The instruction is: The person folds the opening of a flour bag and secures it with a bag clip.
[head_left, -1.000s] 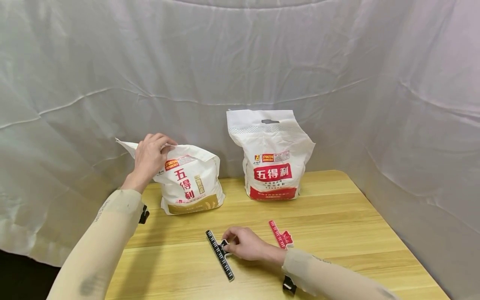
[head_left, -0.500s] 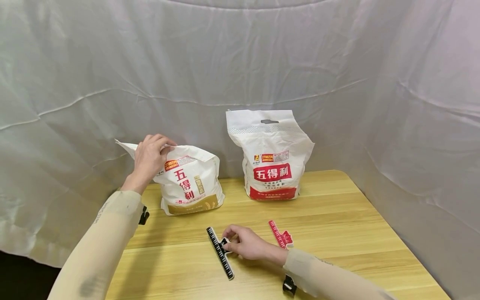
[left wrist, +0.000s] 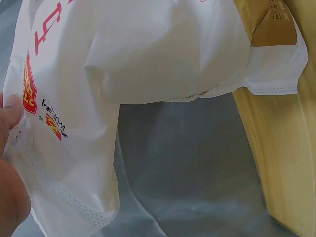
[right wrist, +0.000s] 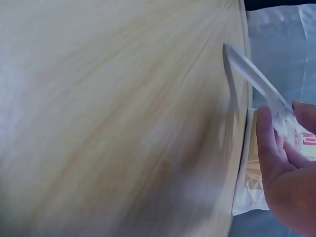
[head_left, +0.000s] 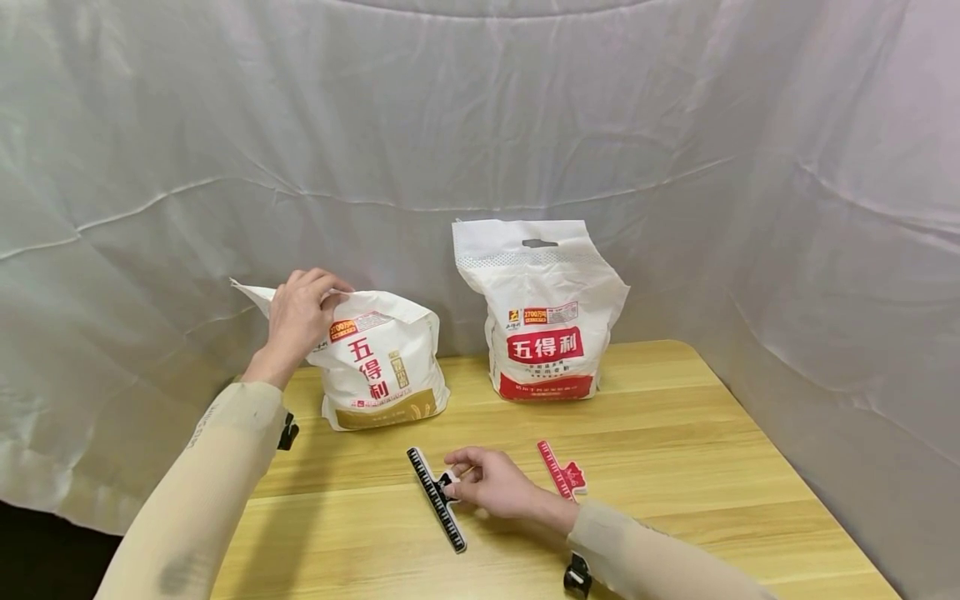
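Observation:
My left hand [head_left: 300,312] grips the folded-over top of a white flour bag [head_left: 386,358] with a gold base band, at the left of the table. In the left wrist view, the thumb [left wrist: 14,111] presses on the bag's printed front, and its loose top [left wrist: 74,182] hangs down. My right hand [head_left: 495,483] pinches the handle of a black clip [head_left: 437,500] with a piano-key pattern. Seen from the right wrist, the clip [right wrist: 256,76] is held up off the table by thumb and fingers, its pale edge showing.
A second white flour bag [head_left: 551,287] with a red label stands upright at the back. A red piano-key clip [head_left: 558,471] lies right of my right hand, partly hidden by the forearm. Grey cloth [head_left: 420,125] hangs behind the wooden table [head_left: 675,433].
My right hand has raised the black clip slightly, its bar shifting a little up in the head view. The left hand and both bags look unmoved.

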Action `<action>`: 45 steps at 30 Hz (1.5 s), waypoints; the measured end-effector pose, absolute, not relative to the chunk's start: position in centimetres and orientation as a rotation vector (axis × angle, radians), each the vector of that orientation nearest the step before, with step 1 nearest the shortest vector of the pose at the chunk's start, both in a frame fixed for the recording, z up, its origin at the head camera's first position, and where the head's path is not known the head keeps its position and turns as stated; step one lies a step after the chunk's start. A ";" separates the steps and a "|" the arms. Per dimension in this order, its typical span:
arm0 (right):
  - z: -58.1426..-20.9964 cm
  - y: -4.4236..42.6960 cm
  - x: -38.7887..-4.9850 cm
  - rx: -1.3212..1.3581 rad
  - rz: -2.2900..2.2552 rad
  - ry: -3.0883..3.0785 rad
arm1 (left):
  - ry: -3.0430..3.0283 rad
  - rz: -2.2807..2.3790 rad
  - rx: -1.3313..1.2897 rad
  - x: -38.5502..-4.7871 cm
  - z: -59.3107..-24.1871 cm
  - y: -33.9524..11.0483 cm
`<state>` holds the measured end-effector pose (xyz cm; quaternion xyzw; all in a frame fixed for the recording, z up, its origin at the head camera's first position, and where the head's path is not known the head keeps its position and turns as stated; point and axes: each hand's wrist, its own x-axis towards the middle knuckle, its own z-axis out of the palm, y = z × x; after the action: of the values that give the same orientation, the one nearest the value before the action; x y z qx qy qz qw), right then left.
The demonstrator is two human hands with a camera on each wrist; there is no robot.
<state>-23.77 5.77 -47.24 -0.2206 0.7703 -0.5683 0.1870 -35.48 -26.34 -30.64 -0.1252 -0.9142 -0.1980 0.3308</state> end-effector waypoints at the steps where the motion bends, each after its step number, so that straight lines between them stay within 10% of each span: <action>1: -47.3 5.8 -23.8 -0.625 -1.601 2.172 | -2.392 -0.519 -0.326 -35.5 -30.6 -26.4; 45: -40.3 5.8 -27.6 -0.737 -2.274 2.257 | -2.382 -0.515 -0.334 -35.4 -31.0 -26.5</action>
<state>-27.57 5.79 -40.29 -0.2236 0.6847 -0.6899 -0.0727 -35.39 -26.45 -31.02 -0.1281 -0.9126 -0.1972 0.3344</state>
